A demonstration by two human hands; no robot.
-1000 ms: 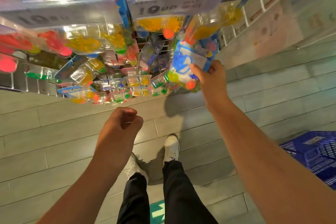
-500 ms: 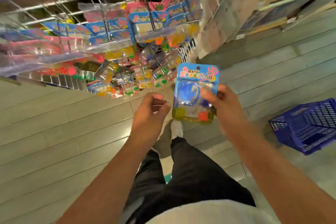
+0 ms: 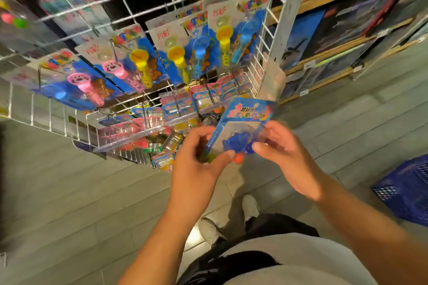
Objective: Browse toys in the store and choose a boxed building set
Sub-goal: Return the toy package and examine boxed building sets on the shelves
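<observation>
Both hands are on the blue blister pack (image 3: 240,129) at the centre of the frame, held out in front of the white wire rack (image 3: 143,7). The left hand (image 3: 196,166) grips the pack's lower left edge, thumb pressed over the front near the bottom, fingers curled behind. The right hand (image 3: 284,152) pinches the right edge, thumb lying on the clear bubble beside a translucent blue toy (image 3: 236,143), fingers wrapped round the back. The pack is tilted, header card with pink lettering leaning toward the upper right, an orange ball (image 3: 238,158) peeking out at its bottom just between the two thumbs. Behind it, upper left to centre, carded toys with yellow, pink and blue pieces (image 3: 178,58) hang from the rack's hooks, and more small blister packs (image 3: 143,125) sit lower on the rack, just left of the left hand. Over at upper right, wooden shelves carry large flat boxes (image 3: 347,21), dark and blue, too blurred to read, well apart from both hands. A blue plastic basket (image 3: 407,190) stands on the grey floor (image 3: 69,192) at the right edge. White shoes (image 3: 250,206) show below the hands.
</observation>
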